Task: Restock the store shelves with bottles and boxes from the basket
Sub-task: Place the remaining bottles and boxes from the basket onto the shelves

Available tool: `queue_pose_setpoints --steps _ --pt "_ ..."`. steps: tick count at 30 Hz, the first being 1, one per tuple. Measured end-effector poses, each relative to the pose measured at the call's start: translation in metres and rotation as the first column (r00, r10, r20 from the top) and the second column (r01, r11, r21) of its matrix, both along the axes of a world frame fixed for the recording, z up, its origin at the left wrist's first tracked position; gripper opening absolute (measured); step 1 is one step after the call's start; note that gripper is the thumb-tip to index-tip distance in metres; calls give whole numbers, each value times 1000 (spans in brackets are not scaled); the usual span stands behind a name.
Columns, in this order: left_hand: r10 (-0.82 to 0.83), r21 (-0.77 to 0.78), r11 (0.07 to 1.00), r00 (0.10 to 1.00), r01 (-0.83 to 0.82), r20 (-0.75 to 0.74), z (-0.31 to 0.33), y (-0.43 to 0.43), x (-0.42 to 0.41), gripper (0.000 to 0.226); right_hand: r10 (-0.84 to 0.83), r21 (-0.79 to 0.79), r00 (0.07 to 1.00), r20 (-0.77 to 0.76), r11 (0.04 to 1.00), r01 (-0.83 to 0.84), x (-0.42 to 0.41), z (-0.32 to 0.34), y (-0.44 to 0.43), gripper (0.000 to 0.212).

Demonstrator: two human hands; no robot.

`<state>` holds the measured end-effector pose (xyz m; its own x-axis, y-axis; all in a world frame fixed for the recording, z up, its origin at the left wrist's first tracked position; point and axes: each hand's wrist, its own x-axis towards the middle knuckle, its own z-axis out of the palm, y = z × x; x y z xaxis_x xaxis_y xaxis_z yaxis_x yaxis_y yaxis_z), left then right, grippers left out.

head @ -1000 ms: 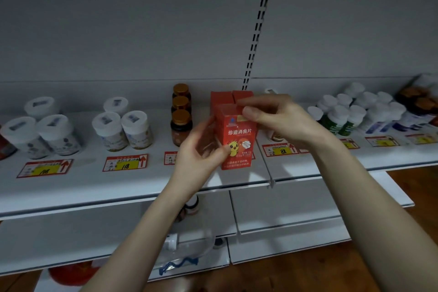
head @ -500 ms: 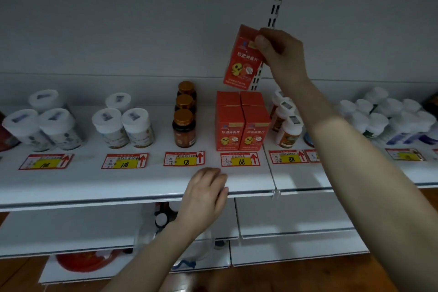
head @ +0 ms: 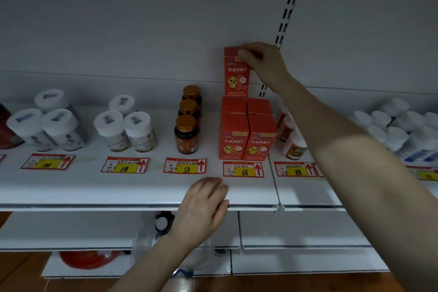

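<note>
R hand [head: 265, 64] grip on red box [head: 237, 78] top, upright above stacked boxes [head: 246, 133]

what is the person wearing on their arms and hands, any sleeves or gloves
Nothing visible. The left hand and right hand are bare: no gloves, rings, watch or bracelet show. The left forearm and right forearm are uncovered, no sleeve in view.
</note>
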<state>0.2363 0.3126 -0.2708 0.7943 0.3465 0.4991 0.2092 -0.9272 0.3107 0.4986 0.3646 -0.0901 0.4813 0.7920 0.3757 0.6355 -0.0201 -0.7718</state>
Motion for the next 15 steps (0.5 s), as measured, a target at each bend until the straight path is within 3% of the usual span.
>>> queue_pose_setpoints --steps 15 --pt "14 10 1000 1000 -14 -4 -1 0 0 24 19 61 1000 15 998 -19 -6 -17 0 29"
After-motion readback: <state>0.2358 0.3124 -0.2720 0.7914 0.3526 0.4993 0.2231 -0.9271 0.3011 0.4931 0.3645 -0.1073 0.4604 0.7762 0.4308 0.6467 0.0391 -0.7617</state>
